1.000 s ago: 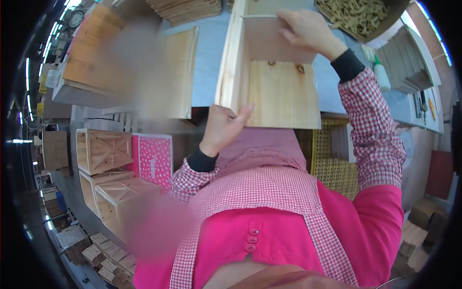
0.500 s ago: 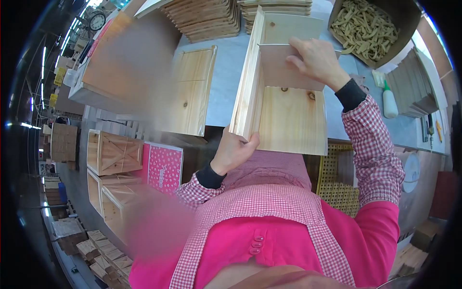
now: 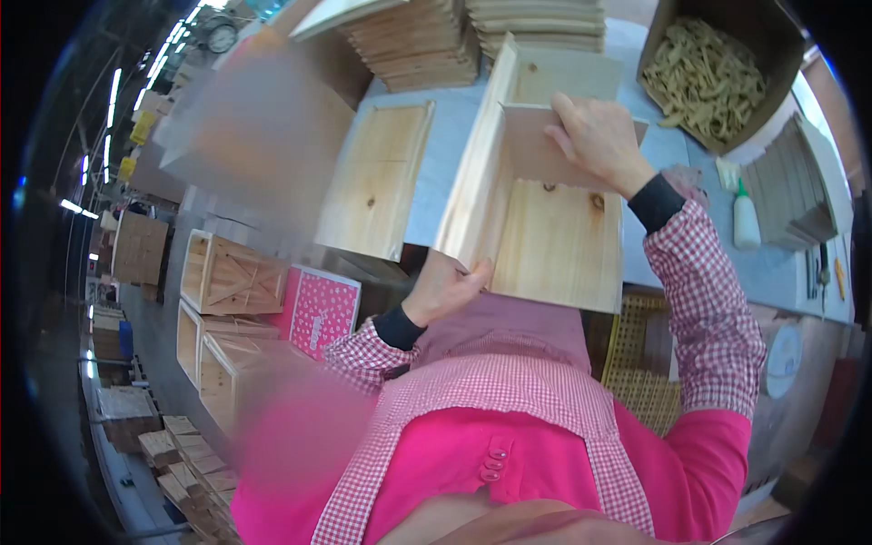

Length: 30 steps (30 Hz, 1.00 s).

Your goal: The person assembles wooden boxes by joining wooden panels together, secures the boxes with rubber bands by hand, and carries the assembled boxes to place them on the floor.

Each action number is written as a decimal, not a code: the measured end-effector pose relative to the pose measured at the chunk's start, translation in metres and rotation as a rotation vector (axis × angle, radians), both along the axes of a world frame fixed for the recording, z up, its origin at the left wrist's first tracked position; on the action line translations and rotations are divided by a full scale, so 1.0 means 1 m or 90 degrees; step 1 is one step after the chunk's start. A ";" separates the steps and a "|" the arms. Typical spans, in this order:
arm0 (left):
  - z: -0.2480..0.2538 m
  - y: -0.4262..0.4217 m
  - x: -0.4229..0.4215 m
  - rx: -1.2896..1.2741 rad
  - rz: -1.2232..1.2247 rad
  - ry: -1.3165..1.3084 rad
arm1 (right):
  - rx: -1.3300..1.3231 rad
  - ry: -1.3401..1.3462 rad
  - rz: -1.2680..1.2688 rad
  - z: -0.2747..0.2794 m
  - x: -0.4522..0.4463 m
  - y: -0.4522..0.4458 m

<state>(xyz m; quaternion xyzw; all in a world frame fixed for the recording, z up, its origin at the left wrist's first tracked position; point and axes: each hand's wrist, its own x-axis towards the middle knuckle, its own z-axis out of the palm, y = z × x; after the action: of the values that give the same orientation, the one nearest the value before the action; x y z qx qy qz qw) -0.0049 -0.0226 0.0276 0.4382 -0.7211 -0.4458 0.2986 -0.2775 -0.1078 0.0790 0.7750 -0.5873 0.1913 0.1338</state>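
A light pine box, open at the top and front, sits at the table's near edge and juts toward my body. Across its inside stands a thin divider panel. The fingers of my right hand are closed over the top edge of that panel, thumb on the near face. My left hand pinches the near lower corner of the box's left side wall. Left of the box lies a flat pine panel with a knot in it.
Stacked thin boards stand at the back. A carton of pale wooden strips is at back right. A glue bottle and grey panels are on the right. Wooden crates stand on the left, a yellow basket below the table.
The whole view has shifted and tilted slightly, so things appear a little lower and to the right. Both hands keep their hold on the box and its divider.
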 end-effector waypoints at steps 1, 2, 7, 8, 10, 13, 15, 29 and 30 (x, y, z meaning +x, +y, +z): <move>-0.003 0.001 0.000 -0.054 -0.007 -0.001 | -0.021 -0.001 0.009 -0.001 0.000 -0.002; -0.006 0.000 0.002 -0.106 -0.015 0.000 | -0.017 -0.004 0.020 -0.003 -0.003 -0.004; -0.013 -0.016 0.023 -0.053 -0.062 -0.156 | 0.033 0.010 0.021 0.008 -0.006 0.003; 0.003 -0.026 0.030 0.042 -0.194 -0.125 | 0.061 0.019 0.013 0.010 -0.005 0.006; 0.035 -0.053 0.046 0.231 -0.461 -0.056 | -0.038 0.007 0.068 0.008 -0.007 0.009; 0.063 -0.134 0.064 0.279 -0.185 0.117 | -0.231 -0.020 0.172 0.014 -0.012 0.018; 0.082 -0.225 0.069 0.282 -0.149 0.459 | -0.267 -0.155 0.109 0.029 -0.008 0.036; 0.154 -0.231 -0.016 0.260 -0.022 0.927 | -0.299 -0.486 0.129 0.029 0.051 0.093; 0.156 -0.197 -0.021 0.231 -0.068 0.900 | -0.308 -0.579 0.142 0.036 0.066 0.084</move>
<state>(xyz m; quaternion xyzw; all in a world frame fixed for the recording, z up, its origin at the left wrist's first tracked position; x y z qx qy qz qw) -0.0255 -0.2194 0.1836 0.0522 -0.2910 -0.7489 0.5931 -0.2113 -0.0236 0.1145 0.6185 -0.4390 0.6515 0.0190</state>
